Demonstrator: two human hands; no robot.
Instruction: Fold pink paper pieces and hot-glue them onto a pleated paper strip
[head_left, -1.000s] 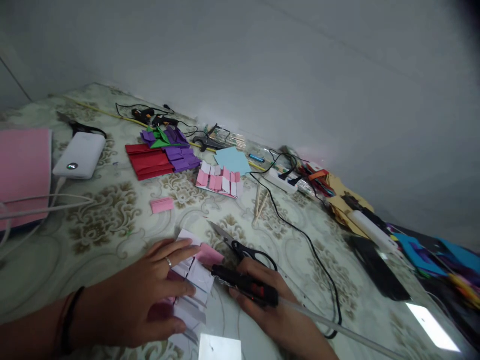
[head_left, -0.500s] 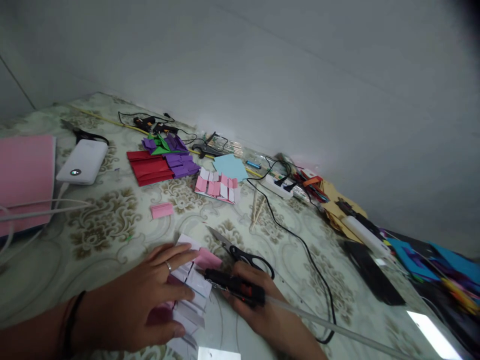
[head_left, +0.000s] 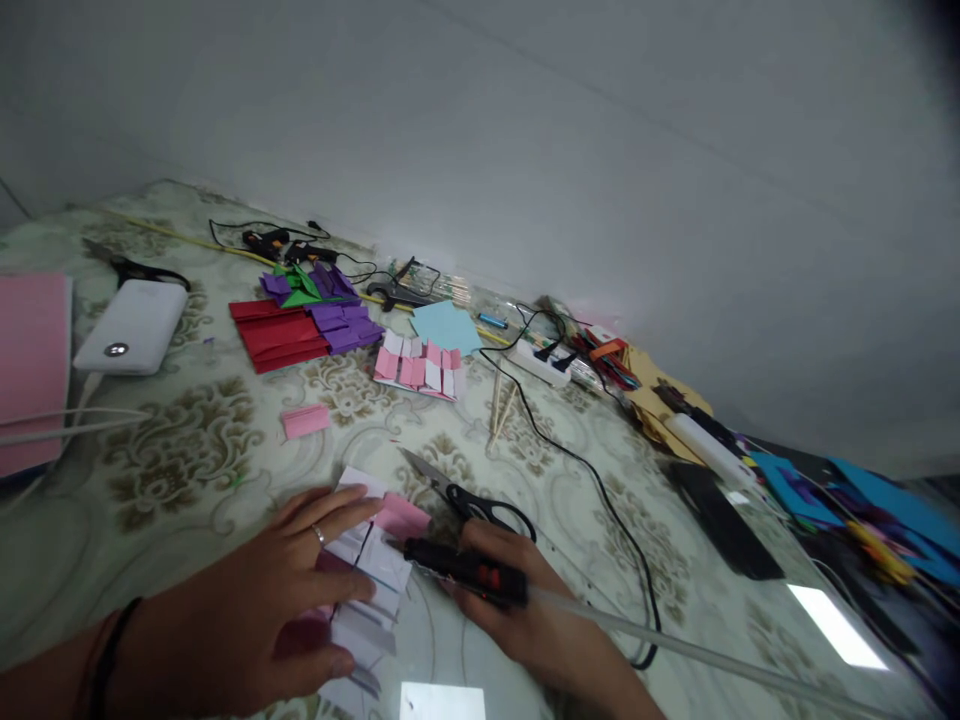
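My left hand [head_left: 289, 590], with a ring on one finger, lies with its fingers spread over folded white and pink paper [head_left: 375, 575], pressing it to the table. Some of the paper is hidden under the palm. In my right hand [head_left: 517, 590] is a black glue gun [head_left: 469, 572], a long clear glue stick [head_left: 645, 630] running out of its back end. Its nozzle points left, at or just above the paper's right side; contact is hard to tell. A pink folded flap [head_left: 403, 516] stands out beside the nozzle. Just beyond my right hand lie black-handled scissors [head_left: 469, 500].
Farther back are a pink-and-white folded piece [head_left: 418, 366], red paper [head_left: 277, 335], purple paper [head_left: 346, 326] and a white power strip [head_left: 541, 364] with a black cord. A white power bank [head_left: 133, 328] lies left, a black phone [head_left: 724, 520] right.
The whole view has shifted slightly, so most things sit farther left. Both hands keep nearly the same hold, and the nozzle stays by the same part of the paper.
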